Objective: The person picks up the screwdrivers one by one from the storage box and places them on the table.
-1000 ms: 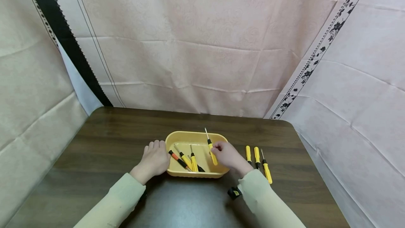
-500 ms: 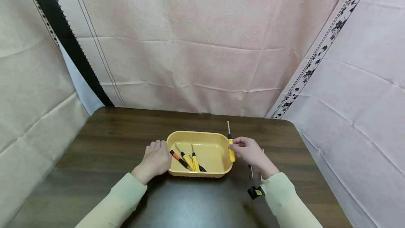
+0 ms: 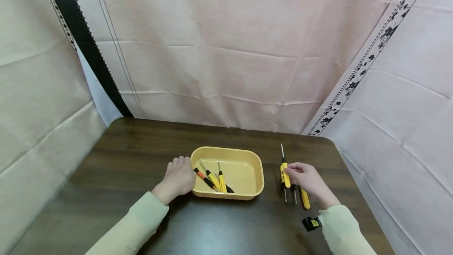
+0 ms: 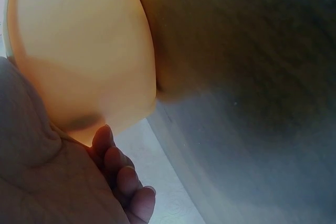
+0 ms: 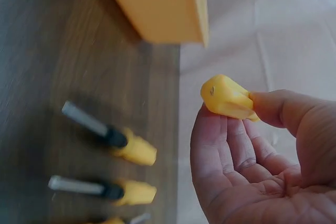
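In the head view my left hand grips the left end of a yellow plastic tray. Its curled fingers lie by the tray's outer wall in the left wrist view; the thumb's tip is hidden. My right hand pinches a yellow-handled screwdriver, tip pointing away from me. The right wrist view has its handle end between thumb and fingers. Beneath this hand lie more yellow screwdrivers on the table, two with shafts toward me and one with its handle toward me.
Inside the tray's left half are several screwdrivers, including an orange-and-black one and yellow-and-black ones. A black wrist device sits at my right sleeve. Pale cloth hangs behind the dark wooden table.
My right hand has carried the screwdriver out of the tray, rightward to above the screwdrivers on the table. The left hand stays at the tray's left end.
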The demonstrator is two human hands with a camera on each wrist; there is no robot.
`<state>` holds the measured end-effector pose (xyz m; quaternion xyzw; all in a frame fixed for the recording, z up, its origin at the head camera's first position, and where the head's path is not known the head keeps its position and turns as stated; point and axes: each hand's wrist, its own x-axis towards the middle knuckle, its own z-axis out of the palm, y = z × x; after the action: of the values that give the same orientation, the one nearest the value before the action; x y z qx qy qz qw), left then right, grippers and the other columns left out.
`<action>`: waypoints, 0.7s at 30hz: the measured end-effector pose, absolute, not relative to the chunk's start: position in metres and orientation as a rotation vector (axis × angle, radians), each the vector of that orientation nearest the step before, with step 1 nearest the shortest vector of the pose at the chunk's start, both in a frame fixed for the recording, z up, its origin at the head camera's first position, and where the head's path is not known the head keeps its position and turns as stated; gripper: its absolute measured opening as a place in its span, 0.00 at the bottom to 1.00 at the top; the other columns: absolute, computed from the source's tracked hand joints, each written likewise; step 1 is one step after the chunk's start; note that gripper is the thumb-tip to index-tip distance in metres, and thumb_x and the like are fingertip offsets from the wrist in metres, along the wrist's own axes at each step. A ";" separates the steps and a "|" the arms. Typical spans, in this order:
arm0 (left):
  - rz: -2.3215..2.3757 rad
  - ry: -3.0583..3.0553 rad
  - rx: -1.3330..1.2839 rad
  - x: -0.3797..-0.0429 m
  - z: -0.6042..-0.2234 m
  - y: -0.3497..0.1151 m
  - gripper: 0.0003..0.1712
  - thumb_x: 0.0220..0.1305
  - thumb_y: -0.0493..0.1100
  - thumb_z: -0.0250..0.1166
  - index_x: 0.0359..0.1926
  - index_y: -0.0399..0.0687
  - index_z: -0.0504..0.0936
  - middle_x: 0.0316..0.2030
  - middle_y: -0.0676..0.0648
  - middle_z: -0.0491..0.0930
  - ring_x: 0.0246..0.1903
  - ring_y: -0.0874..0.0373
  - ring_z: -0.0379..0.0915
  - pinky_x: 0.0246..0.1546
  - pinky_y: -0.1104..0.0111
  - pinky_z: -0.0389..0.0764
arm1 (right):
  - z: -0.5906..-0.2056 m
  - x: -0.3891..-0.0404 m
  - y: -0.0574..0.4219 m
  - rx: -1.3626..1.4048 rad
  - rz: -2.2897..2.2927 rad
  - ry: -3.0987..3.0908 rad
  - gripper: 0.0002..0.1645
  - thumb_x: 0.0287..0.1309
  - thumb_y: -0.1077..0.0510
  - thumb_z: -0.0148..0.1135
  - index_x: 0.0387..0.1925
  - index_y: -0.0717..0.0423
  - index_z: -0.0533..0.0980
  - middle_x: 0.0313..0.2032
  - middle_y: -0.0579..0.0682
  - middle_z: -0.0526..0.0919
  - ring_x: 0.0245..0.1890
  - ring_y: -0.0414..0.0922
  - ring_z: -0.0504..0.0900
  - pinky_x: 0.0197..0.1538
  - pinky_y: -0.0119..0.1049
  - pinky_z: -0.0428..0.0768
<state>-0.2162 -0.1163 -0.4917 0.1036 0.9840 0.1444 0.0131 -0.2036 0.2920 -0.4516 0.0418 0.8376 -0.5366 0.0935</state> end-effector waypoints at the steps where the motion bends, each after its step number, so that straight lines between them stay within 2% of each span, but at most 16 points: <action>1: 0.445 3.066 0.322 -0.216 -0.492 -0.116 0.13 0.67 0.45 0.54 0.42 0.38 0.67 0.33 0.44 0.61 0.34 0.47 0.54 0.36 0.59 0.57 | -0.453 -0.203 0.297 0.128 -1.580 2.493 0.28 0.64 0.51 0.61 0.54 0.69 0.72 0.46 0.60 0.81 0.39 0.46 0.82 0.47 0.46 0.79; 12: 0.435 3.068 0.325 -0.216 -0.489 -0.114 0.14 0.67 0.45 0.54 0.42 0.37 0.67 0.33 0.43 0.61 0.33 0.47 0.54 0.35 0.59 0.58 | -0.475 -0.193 0.348 0.229 -1.406 2.599 0.33 0.64 0.44 0.60 0.57 0.68 0.71 0.48 0.58 0.80 0.40 0.49 0.83 0.50 0.51 0.77; 21: 0.425 3.072 0.321 -0.217 -0.491 -0.115 0.14 0.67 0.45 0.54 0.42 0.36 0.67 0.32 0.43 0.61 0.34 0.47 0.55 0.35 0.58 0.58 | -0.485 -0.183 0.369 0.302 -1.422 2.592 0.29 0.66 0.51 0.59 0.54 0.74 0.71 0.45 0.59 0.80 0.40 0.47 0.81 0.43 0.43 0.80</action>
<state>-0.2168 -0.1148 -0.4914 0.1029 0.9853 0.1362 0.0118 -0.1835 0.3688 -0.4848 0.1011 0.8690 -0.4768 0.0848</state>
